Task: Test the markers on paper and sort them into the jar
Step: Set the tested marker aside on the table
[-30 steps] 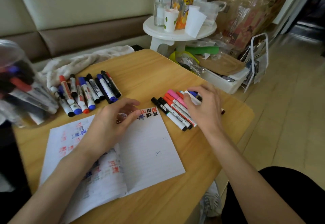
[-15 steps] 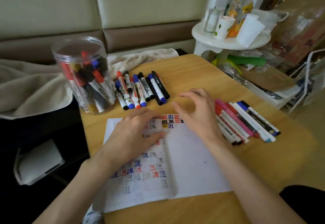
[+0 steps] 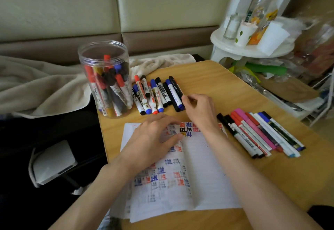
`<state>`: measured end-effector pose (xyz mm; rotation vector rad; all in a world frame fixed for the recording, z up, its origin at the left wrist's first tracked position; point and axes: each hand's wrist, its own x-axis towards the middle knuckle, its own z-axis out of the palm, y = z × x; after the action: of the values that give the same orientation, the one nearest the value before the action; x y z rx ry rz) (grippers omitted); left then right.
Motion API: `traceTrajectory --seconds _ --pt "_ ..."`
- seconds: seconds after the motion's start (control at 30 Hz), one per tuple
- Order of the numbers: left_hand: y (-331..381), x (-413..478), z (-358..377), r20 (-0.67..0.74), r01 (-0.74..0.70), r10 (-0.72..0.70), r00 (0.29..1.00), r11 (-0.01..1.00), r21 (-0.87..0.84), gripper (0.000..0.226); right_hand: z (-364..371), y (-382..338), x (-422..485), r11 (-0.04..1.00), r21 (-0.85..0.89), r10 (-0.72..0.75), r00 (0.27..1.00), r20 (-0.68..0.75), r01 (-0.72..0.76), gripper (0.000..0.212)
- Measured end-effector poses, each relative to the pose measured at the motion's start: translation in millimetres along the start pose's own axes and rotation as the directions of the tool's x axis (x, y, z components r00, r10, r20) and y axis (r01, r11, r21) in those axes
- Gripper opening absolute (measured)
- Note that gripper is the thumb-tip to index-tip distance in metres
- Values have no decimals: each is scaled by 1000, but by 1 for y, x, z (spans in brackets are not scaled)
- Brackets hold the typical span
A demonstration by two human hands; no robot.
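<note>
Tabletop (image 3: 207, 78) by jar (image 3: 106, 67): left fingers (image 3: 168, 121) flat on paper (image 3: 207, 166), right fingers (image 3: 188, 99) apparently pinching marker (image 3: 176, 87).

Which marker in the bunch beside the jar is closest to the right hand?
The all-black marker on the bunch's right edge: fingertips of the right hand meet its near end.

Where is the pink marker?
In the head view, the pink marker lies on the table's right side, in the row of markers right of the paper.
</note>
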<state>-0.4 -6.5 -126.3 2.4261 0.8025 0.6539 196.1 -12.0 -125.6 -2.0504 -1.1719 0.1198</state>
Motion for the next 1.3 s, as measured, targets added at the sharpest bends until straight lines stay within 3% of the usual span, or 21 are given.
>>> traceTrajectory --seconds 0.2,0.33,0.47,0.6,0.77,0.97,1.17,1.3 --pt "3 4 0 -43 -1 0 999 1000 -14 32 -8 -4 1 999 -35 30 999 19 -30 20" --pt "4 6 1 -47 -1 0 999 1000 -20 33 -12 -2 1 999 -53 -4 999 36 6 22" --pt "5 7 1 -49 -1 0 999 1000 -15 33 -17 3 8 983 81 150 978 148 -163 33" --pt "4 7 2 -41 6 -6 999 1000 -9 36 -19 9 12 968 107 212 967 145 -228 25" --pt "3 8 3 -38 5 -5 999 1000 -13 38 -19 9 8 990 -8 144 987 71 -144 17" --pt "4 7 2 -50 1 -1 999 1000 -7 36 -22 5 5 980 -183 87 993 81 -71 16" --pt "6 8 3 -64 35 -37 997 999 -26 44 -56 2 -10 999 -32 -8 982 -187 2 14" --pt "11 7 4 -83 39 -40 996 999 -15 49 -88 7 -32 917 398 103 980 -172 -27 14"
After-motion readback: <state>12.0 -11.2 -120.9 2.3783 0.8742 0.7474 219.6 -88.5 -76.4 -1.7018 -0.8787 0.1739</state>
